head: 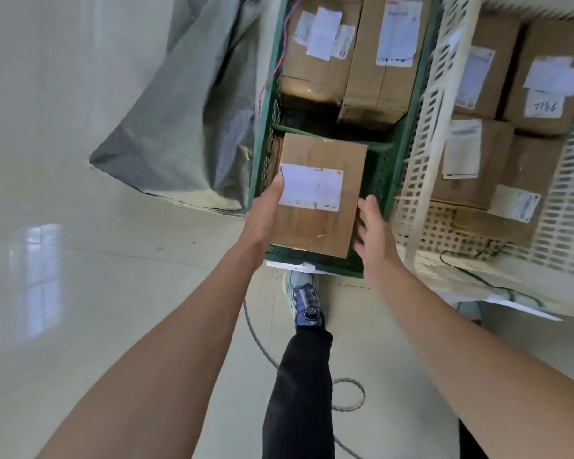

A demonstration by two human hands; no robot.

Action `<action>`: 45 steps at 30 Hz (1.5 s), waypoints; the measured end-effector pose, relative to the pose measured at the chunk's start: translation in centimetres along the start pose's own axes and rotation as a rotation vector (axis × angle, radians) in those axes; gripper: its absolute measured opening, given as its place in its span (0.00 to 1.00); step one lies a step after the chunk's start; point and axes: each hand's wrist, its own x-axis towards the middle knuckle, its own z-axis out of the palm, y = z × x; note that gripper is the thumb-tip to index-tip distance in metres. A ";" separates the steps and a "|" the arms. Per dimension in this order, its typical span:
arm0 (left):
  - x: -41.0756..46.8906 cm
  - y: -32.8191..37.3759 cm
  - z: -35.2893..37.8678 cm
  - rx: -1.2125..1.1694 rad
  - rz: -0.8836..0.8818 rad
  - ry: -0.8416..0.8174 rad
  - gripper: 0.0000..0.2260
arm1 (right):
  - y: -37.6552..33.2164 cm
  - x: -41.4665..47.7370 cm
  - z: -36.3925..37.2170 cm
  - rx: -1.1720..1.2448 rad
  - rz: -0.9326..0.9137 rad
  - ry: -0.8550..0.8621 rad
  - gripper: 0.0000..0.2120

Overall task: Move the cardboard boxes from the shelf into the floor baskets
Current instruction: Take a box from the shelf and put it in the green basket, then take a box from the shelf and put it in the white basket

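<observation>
Left hand (266,207) grips the cardboard box (318,197) over the green basket (383,167); right hand (373,231) spread loose beside it, fingertips blurred.

Only legible marking — handwritten digits, seen upside down, approx "7186", on white slip (544,107) stuck to box (544,77) in white basket (434,104), far right. All other labels — e.g. big white label (310,186) on box (318,197) over green basket (383,167) — print too small/blurred to read.
</observation>
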 end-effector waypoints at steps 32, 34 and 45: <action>3.1 2.3 2.9 0.155 0.353 -0.023 0.41 | -3.7 3.7 0.3 0.086 -0.241 -0.087 0.42; 0.0 4.3 4.0 0.098 0.380 -0.075 0.37 | -6.2 1.0 -1.1 0.130 -0.309 -0.075 0.42; -22.9 14.0 13.0 0.121 0.608 -0.292 0.34 | -16.0 -19.8 -14.1 0.240 -0.575 -0.013 0.42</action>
